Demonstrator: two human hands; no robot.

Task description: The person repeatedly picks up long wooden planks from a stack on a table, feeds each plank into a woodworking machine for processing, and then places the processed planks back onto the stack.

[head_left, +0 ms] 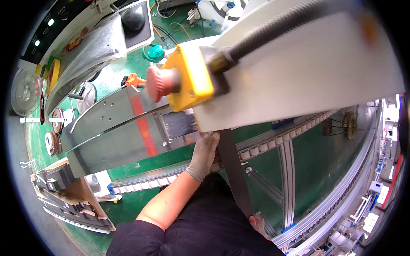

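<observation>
We look down past a white machine housing [307, 72] that fills the upper right, smooth and flat, with a ribbed black hose [273, 32] running along its top edge. At its near end sits a yellow box [192, 77] of glossy plastic, and on the box's face, at about nine o'clock from it, a round red mushroom button [161, 83] with a matt, slightly grainy cap.

Below the button, toward seven o'clock, a long brushed steel cover [115, 132] stretches away to the left, folded along its length and dotted with small holes; a red reflection streaks across it.

Our left hand [204, 155] wears a thin grey knitted glove and reaches up to the underside of the housing, at six o'clock from the yellow box. The fingertips touch the housing's lower edge just beside a dark flat strip [232, 170] that slants down toward us; the fingers lie close together, though we cannot tell whether they pinch anything. The forearm is bare below the glove's cuff. Our right hand is out of sight.

A roller track [273, 136] of pale links crosses behind the hand, and the floor [316, 158] is glossy green. At eight o'clock, low on the left, a cardboard tray [72, 200] holds rows of dark parts.
</observation>
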